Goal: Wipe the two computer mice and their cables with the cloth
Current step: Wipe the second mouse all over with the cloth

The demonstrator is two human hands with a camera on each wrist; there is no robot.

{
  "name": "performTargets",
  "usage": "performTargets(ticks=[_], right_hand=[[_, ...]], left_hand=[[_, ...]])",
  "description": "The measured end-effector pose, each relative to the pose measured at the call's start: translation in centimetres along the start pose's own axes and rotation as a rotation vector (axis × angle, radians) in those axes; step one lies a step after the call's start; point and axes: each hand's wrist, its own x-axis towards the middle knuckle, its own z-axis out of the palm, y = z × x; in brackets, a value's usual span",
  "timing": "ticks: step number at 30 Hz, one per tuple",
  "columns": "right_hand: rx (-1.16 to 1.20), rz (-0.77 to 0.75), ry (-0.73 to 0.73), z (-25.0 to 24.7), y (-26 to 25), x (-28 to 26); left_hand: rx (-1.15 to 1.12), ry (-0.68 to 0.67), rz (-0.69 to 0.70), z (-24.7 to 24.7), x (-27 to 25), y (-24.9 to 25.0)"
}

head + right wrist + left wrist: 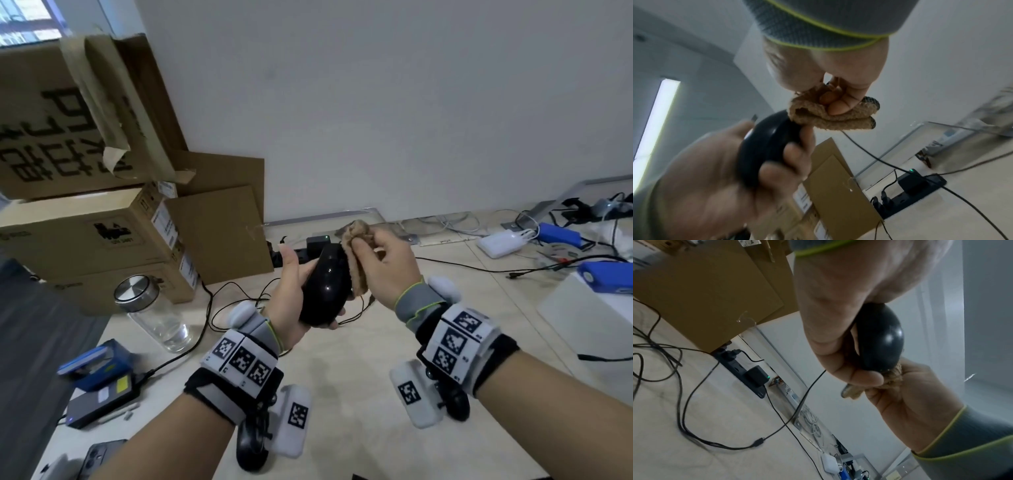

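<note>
A glossy black mouse (329, 281) is held up in the air above the desk by my left hand (310, 284), thumb on its far side and fingers curled round its near end. My right hand (380, 253) grips a bunched tan cloth (354, 233) and presses it against the mouse's upper right side. In the right wrist view the cloth (830, 118) touches the mouse (766, 142) at its top. The thin black cable (807, 391) hangs from the mouse to the desk. A dark rounded shape (251, 445) lies under my left wrist; whether it is the second mouse is unclear.
Stacked cardboard boxes (85, 240) fill the left back. A glass jar (150, 315) with a metal lid stands near them. A black power strip (298, 255) lies by the wall, with loose cables (209, 308) on the desk. A white box (589, 325) stands right, a dark power bank (99, 404) left.
</note>
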Motion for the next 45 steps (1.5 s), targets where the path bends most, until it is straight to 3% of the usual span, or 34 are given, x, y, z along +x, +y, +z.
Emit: performTargets(ticks=[4, 8, 10, 13, 16, 18, 22, 25, 28, 31, 34, 37, 39, 41, 45], right_hand=[[-0.154, -0.214, 0.019, 1.8, -0.3, -2.6], [-0.193, -0.496, -0.084, 2.3, -0.2, -4.9], [-0.201, -0.521, -0.079, 1.8, -0.2, -3.9], [-0.193, -0.258, 0.013, 1.4, 0.0, -0.9], [0.011, 0.089, 0.021, 0.7, 0.3, 1.3], [0.069, 0.15, 0.062, 0.1, 0.4, 1.4], [-0.173, -0.182, -0.016, 1.0, -0.4, -0.9], [-0.207, -0.42, -0.09, 2.1, -1.1, -4.2], [-0.239, -0.522, -0.128, 2.1, -0.6, -4.9], [-0.2, -0.414, 0.003, 1.6, -0.7, -2.6], [-0.195, -0.163, -0.007, 1.5, 0.2, 0.5], [0.126, 0.149, -0.007, 0.7, 0.9, 1.9], [0.217, 0.206, -0.009, 0.4, 0.6, 1.5], [0.061, 0.073, -0.027, 0.8, 0.3, 0.2], [-0.173, -0.379, -0.072, 2.6, 0.1, -4.3]], left_hand=[[-0.032, 0.068, 0.019, 0.8, 0.3, 0.1], [-0.133, 0.098, 0.035, 0.7, 0.7, -0.2], [-0.095, 0.109, 0.032, 0.5, 1.0, -0.6], [0.059, 0.069, 0.014, 0.4, 0.9, -0.6], [0.063, 0.029, 0.003, 0.6, 0.4, -0.2], [-0.022, -0.004, -0.023, 0.8, 0.2, 0.2], [-0.219, -0.077, -0.044, 1.2, 0.5, 0.7], [-0.385, -0.097, -0.085, 0.6, 0.8, 0.8], [-0.352, -0.068, -0.084, 0.4, 1.1, 0.5], [-0.241, -0.042, -0.05, 1.4, 1.2, 0.3], [-0.071, 0.006, -0.052, 1.5, 1.1, 0.2], [-0.036, 0.039, -0.056, 0.9, 0.6, 0.3], [-0.083, 0.058, -0.056, 0.8, 0.6, 0.4], [-0.124, 0.082, -0.049, 0.8, 1.0, 0.7], [-0.244, 0.193, -0.068, 0.6, 1.7, 0.9]])
